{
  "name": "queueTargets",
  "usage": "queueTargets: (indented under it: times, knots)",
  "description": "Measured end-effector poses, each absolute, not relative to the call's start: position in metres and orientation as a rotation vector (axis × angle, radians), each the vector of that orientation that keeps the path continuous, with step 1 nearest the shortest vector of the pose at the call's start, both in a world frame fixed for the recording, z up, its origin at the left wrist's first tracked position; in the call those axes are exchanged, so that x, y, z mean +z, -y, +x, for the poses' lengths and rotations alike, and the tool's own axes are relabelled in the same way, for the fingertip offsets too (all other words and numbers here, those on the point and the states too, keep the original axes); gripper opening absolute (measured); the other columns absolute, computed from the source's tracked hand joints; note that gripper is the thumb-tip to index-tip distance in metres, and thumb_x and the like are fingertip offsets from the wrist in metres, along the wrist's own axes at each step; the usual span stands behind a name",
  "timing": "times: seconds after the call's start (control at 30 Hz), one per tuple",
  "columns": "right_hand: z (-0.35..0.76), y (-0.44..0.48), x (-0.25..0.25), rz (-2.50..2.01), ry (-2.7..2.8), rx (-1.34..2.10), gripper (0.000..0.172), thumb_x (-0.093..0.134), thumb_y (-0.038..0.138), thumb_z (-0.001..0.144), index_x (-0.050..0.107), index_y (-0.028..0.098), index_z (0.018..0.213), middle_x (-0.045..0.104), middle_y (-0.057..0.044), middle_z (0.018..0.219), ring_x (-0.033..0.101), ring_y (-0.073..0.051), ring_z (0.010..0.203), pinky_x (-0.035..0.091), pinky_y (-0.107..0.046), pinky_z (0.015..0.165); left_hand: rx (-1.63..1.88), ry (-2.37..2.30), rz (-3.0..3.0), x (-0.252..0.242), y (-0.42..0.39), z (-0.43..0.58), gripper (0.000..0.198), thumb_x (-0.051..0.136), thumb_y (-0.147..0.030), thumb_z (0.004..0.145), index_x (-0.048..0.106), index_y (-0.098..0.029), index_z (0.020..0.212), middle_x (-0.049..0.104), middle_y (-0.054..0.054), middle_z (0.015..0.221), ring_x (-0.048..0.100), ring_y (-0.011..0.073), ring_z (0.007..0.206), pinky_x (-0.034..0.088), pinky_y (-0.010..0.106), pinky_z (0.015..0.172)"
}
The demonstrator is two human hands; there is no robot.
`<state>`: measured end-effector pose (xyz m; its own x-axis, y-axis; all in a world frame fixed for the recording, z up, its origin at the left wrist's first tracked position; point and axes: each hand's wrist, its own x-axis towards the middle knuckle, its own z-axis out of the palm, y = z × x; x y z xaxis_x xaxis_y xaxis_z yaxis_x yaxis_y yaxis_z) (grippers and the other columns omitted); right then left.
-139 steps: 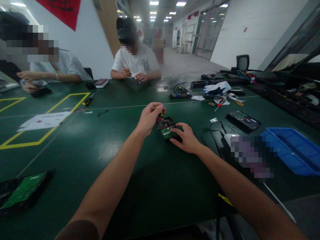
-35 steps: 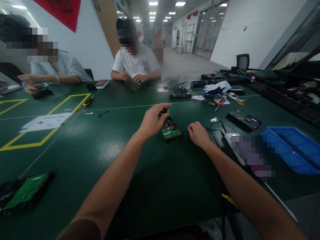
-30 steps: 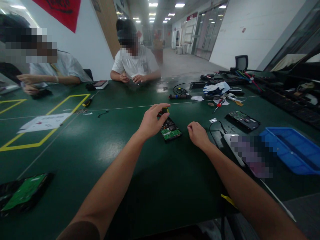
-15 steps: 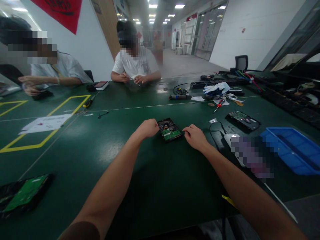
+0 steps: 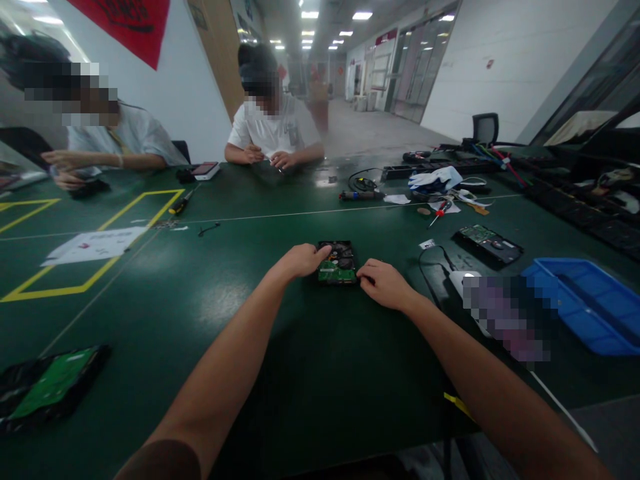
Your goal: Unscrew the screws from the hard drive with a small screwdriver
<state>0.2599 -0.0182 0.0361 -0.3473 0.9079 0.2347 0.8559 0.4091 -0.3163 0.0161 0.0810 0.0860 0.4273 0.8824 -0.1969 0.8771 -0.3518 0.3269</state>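
A hard drive (image 5: 338,263) lies circuit board up, green board showing, on the dark green table (image 5: 310,373) in front of me. My left hand (image 5: 301,260) is curled against its left edge, thumb on top of the drive. My right hand (image 5: 381,283) is curled at the drive's near right corner, fingertips touching it. Both hands hold the drive between them. Whether the left palm also holds a small tool is hidden.
A second drive (image 5: 487,241) and a blue tray (image 5: 585,300) lie to the right; a third drive (image 5: 47,387) is at the near left. A red screwdriver (image 5: 440,210), cables, a paper sheet (image 5: 93,243) and yellow tape lines lie further out. Two people sit across the table.
My left hand dropped from above the drive to its left edge. My right hand moved in to the right corner. The drive turned from slanted to square with me.
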Motion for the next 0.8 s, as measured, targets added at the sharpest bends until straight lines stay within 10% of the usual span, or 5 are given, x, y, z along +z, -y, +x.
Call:
queueTargets:
  times: [0.8]
  knots:
    - [0.248, 0.017, 0.044, -1.389, 2.014, 0.328, 0.010, 0.061, 0.028, 0.097, 0.070, 0.023, 0.099, 0.074, -0.005, 0.101, 0.068, -0.020, 0.091, 0.053, -0.035, 0.085, 0.121, -1.215, 2.377, 0.076, -0.084, 0.007, 0.057, 0.037, -0.059, 0.100, 0.074, -0.021, 0.123, 0.074, 0.013, 0.127, 0.069, 0.0272, 0.114, 0.048, 0.033, 0.093]
